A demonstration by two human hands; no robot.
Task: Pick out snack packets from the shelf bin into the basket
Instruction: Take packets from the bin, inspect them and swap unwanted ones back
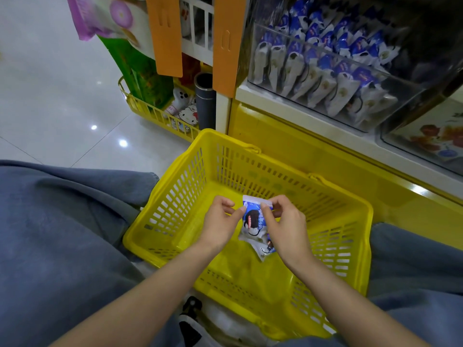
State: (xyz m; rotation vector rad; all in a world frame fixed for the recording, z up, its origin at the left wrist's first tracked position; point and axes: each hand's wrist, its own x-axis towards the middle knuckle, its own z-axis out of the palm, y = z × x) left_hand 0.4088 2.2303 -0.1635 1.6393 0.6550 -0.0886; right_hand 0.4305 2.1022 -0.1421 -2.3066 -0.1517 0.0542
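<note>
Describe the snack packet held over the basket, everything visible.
The snack packet is a small glossy pouch, blue and white, with a dark round cookie pictured and a white sealed top. It hangs upright inside the yellow basket. The right hand pinches its top edge, the left hand its upper left edge. A similar packet lies beneath it.

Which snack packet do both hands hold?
The snack packet over the yellow basket, pinched at its top by the left hand and right hand. A second packet shows below it; the rest stand in the clear shelf bin.

Loose blue-grey denim trousers (62, 234) cover both legs — a black-and-white shoe (189, 321) shows below, forearms (140, 291) bare.
</note>
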